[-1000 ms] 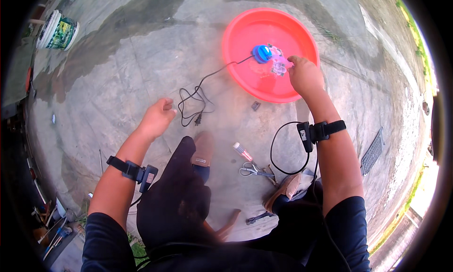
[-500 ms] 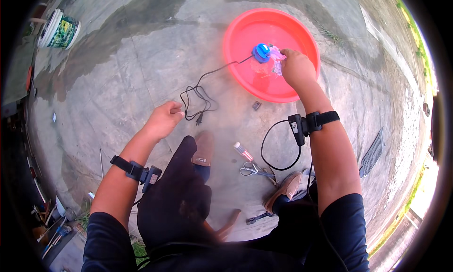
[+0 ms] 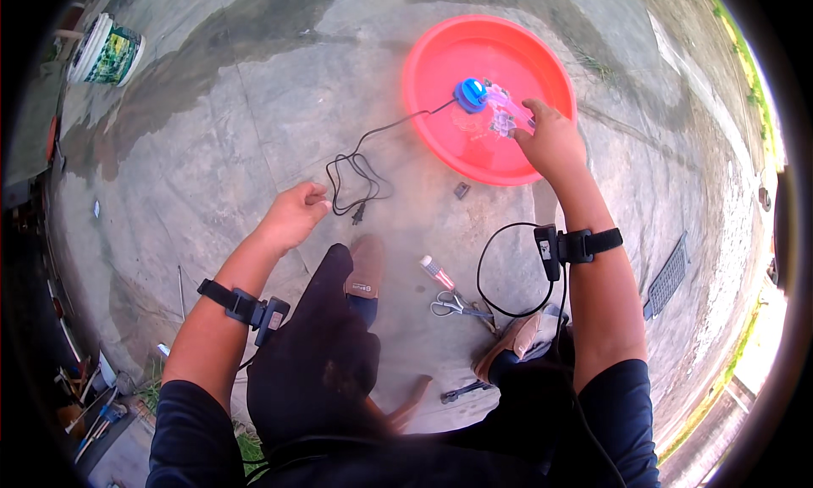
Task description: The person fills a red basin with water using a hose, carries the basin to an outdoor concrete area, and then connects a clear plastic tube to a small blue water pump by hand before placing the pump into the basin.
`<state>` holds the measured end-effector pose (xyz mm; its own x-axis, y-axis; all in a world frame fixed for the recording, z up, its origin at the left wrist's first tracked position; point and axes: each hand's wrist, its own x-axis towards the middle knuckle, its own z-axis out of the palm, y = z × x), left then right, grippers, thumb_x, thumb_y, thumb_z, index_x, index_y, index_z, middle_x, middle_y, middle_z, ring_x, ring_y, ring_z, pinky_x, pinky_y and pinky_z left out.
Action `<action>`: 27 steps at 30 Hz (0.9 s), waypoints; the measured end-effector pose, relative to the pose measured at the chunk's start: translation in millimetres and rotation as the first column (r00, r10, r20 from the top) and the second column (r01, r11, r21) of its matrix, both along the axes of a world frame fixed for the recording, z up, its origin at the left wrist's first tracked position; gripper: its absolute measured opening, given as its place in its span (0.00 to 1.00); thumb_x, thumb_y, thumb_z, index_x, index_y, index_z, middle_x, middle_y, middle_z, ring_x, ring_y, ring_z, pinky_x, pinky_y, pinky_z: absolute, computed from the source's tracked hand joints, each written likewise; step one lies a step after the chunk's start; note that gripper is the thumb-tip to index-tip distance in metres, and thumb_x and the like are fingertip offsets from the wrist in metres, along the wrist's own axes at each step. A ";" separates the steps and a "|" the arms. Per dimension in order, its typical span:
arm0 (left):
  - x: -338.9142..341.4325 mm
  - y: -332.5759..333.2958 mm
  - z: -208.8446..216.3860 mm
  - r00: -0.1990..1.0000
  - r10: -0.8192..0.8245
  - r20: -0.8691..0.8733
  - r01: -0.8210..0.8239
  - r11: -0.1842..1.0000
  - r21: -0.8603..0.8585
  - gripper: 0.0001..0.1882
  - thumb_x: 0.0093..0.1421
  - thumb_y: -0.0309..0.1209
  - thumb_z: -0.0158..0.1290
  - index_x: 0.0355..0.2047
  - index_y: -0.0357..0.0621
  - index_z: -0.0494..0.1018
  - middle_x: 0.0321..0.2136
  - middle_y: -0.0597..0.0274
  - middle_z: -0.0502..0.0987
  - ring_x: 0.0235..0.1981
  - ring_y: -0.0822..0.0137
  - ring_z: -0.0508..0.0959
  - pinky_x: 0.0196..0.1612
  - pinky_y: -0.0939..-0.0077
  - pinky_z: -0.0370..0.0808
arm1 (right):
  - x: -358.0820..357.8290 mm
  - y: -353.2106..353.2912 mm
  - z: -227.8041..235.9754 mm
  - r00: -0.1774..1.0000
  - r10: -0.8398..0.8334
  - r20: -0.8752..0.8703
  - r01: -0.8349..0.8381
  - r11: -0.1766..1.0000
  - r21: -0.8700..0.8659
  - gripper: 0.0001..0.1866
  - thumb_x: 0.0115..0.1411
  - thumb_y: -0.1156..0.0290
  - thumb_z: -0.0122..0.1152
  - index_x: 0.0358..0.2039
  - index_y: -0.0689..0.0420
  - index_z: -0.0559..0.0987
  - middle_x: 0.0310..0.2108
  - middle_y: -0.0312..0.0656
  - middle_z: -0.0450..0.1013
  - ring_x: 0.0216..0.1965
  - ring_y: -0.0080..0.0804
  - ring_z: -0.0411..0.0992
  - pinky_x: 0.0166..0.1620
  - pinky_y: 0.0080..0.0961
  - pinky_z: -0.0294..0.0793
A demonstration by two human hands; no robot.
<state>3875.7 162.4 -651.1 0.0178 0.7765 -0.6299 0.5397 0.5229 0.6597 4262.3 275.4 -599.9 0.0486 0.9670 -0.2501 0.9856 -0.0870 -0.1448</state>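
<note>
A blue device with a round body [image 3: 471,95], much like a small water pump, sits inside a red round basin [image 3: 421,130]. Its black cord [image 3: 373,132] runs over the rim to a loose coil on the ground, ending in a plug [image 3: 358,214]. Beside the device lies a pinkish-purple patterned patch [image 3: 501,119] that I cannot make out clearly. Over the basin's right side, my right hand [image 3: 555,141] is open, thumb and fingers apart near that patch. My left hand [image 3: 296,217] hovers left of the coil, fingers loosely bent, with nothing visible in it.
Between my feet lie scissors [image 3: 446,303], a red-and-white tube-like item [image 3: 437,272] and a dark tool [image 3: 466,392]. A small dark block [image 3: 461,190] is below the basin. A bucket [image 3: 108,54] stands far left, a grey grid panel [image 3: 667,276] right.
My right hand has drawn back to the right, away from the blue device, and its fingers have spread. The left hand has stayed in place.
</note>
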 end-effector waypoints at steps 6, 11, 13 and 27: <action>0.1 -0.8 -0.4 1.000 -0.010 -0.008 0.011 1.000 0.015 0.23 0.61 0.32 0.55 0.54 0.32 0.70 0.49 0.45 0.76 0.50 0.58 0.77 0.53 0.69 0.73 | 15.4 -22.0 15.6 0.992 0.016 -0.127 -0.006 0.997 0.074 0.33 0.52 0.54 0.69 0.57 0.54 0.73 0.45 0.50 0.77 0.46 0.44 0.77 0.48 0.37 0.76; -1.1 -3.4 5.0 1.000 -0.004 0.000 0.004 1.000 0.012 0.23 0.61 0.33 0.55 0.53 0.32 0.70 0.48 0.45 0.77 0.50 0.58 0.77 0.52 0.69 0.73 | 36.3 -25.1 25.6 0.973 -0.092 -0.213 0.094 0.996 -0.002 0.34 0.55 0.50 0.67 0.55 0.58 0.74 0.44 0.51 0.77 0.42 0.40 0.78 0.47 0.34 0.76; -0.8 -3.7 4.7 1.000 -0.013 -0.002 0.013 1.000 0.013 0.23 0.61 0.33 0.55 0.53 0.32 0.70 0.48 0.45 0.77 0.50 0.58 0.77 0.52 0.69 0.73 | 56.2 -26.4 19.8 0.952 -0.158 -0.262 0.157 0.987 -0.025 0.34 0.55 0.48 0.66 0.55 0.59 0.74 0.43 0.50 0.77 0.41 0.38 0.78 0.46 0.32 0.76; 25.8 6.7 17.2 0.999 -0.040 0.025 0.040 0.999 -0.008 0.23 0.61 0.33 0.56 0.53 0.33 0.71 0.47 0.48 0.77 0.50 0.60 0.77 0.52 0.70 0.73 | 17.7 -23.3 -7.0 0.982 0.178 -0.065 -0.175 0.983 0.049 0.31 0.58 0.67 0.60 0.63 0.46 0.66 0.48 0.46 0.74 0.46 0.45 0.76 0.46 0.40 0.77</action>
